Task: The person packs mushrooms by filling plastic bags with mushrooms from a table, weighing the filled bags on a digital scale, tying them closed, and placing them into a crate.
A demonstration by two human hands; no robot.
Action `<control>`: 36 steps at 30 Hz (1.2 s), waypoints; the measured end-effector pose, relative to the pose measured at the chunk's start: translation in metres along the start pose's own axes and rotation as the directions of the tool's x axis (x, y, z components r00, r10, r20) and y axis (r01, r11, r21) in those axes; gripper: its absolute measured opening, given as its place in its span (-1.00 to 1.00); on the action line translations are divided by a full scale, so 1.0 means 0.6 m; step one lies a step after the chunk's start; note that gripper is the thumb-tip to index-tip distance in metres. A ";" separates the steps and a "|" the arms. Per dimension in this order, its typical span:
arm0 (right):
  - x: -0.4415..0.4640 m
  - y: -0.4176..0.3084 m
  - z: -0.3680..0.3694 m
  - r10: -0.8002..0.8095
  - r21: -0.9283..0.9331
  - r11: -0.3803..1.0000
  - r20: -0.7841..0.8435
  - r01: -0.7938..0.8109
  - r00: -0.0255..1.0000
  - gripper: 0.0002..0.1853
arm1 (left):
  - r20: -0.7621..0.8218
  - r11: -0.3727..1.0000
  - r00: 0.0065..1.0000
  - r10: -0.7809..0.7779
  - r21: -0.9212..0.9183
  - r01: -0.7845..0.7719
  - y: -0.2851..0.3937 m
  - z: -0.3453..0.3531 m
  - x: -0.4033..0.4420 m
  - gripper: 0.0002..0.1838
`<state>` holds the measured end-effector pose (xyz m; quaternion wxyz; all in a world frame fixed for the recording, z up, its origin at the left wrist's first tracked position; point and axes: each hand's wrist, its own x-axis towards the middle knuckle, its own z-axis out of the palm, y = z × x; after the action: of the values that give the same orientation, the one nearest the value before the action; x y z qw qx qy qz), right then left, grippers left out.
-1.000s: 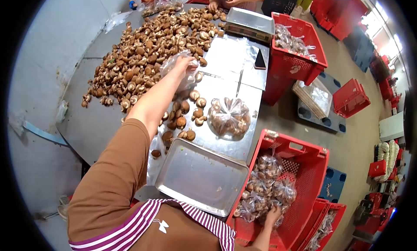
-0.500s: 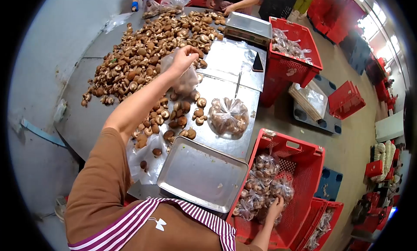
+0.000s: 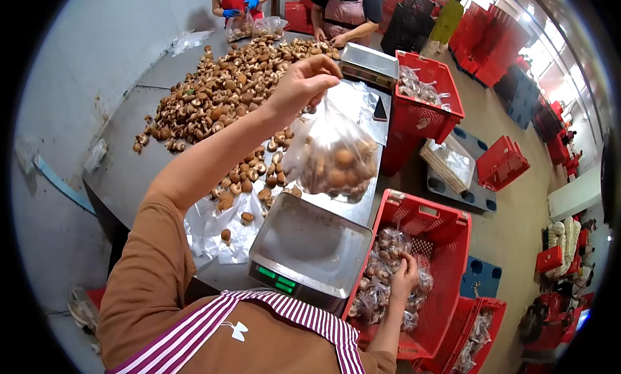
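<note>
My left hand (image 3: 310, 83) pinches the top of a clear plastic bag of mushrooms (image 3: 336, 157), which hangs above the metal table, just beyond the scale's tray (image 3: 310, 238). Green digits show on the scale's front. Low at the right, my right hand (image 3: 404, 280) is over the bagged mushrooms (image 3: 378, 290) in the near red crate (image 3: 453, 264). Its fingers are slightly curled and apart, with nothing visible between them. Loose mushrooms (image 3: 220, 92) form a wide pile on the table (image 3: 123, 134), left of the hanging bag.
Two people (image 3: 346, 15) (image 3: 238, 2) stand at the table's far side. A second scale (image 3: 369, 63), a phone (image 3: 380, 110) and a red crate of bags (image 3: 427, 105) are at the far right. Plastic sheets (image 3: 226, 228) lie left of the near scale.
My left hand has risen from the pile's edge, and a filled bag now hangs from it. My right hand has moved up within the crate. The view has shifted, showing more of the two people.
</note>
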<state>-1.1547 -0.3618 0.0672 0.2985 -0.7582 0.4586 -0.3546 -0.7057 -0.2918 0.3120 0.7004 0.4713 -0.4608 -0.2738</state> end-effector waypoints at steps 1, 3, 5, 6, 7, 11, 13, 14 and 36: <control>-0.009 -0.016 -0.002 0.019 0.038 0.999 0.012 -0.020 1.000 -0.80 | 0.023 0.999 1.000 -0.021 -0.038 0.021 0.005 0.019 -0.010 -0.93; -0.033 -0.030 -0.005 0.039 0.082 0.996 0.029 -0.041 0.999 -0.79 | 0.124 0.998 0.992 -0.021 -0.060 0.028 0.012 0.049 -0.033 -0.91; -0.056 -0.011 -0.010 0.026 0.053 0.998 0.028 -0.028 0.999 -0.77 | 0.198 0.997 0.980 -0.032 -0.066 0.046 0.026 0.086 -0.062 -0.89; -0.069 0.000 -0.011 0.062 0.087 0.994 0.035 -0.065 0.997 -0.78 | 0.223 0.994 0.973 -0.063 -0.074 0.082 0.031 0.102 -0.076 -0.89; -0.081 0.009 -0.013 0.096 0.121 0.988 0.039 -0.100 0.995 -0.78 | 0.248 0.990 0.965 -0.091 -0.081 0.114 0.034 0.115 -0.089 -0.88; -0.115 -0.027 -0.007 0.244 0.409 0.868 0.144 -0.282 0.959 -0.72 | 0.334 0.984 0.931 -0.148 -0.046 0.173 0.059 0.150 -0.148 -0.86; -0.119 -0.083 0.001 0.256 0.507 0.786 0.251 -0.352 0.933 -0.61 | 0.384 0.985 0.913 -0.140 -0.043 0.169 0.064 0.154 -0.169 -0.83; -0.121 -0.088 0.011 0.204 0.491 0.811 0.271 -0.317 0.941 -0.52 | 0.384 0.988 0.915 -0.121 -0.039 0.147 0.068 0.156 -0.178 -0.84; 0.023 -0.216 0.037 -0.112 0.457 0.889 0.292 -0.036 0.950 -0.66 | 0.002 0.939 0.939 -0.344 0.021 0.344 -0.053 0.044 -0.417 -0.77</control>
<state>-1.0698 -0.3198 0.1590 0.5297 -0.7217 0.2945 -0.3345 -0.8344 -0.1106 0.1895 0.6356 0.5508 -0.3762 -0.3886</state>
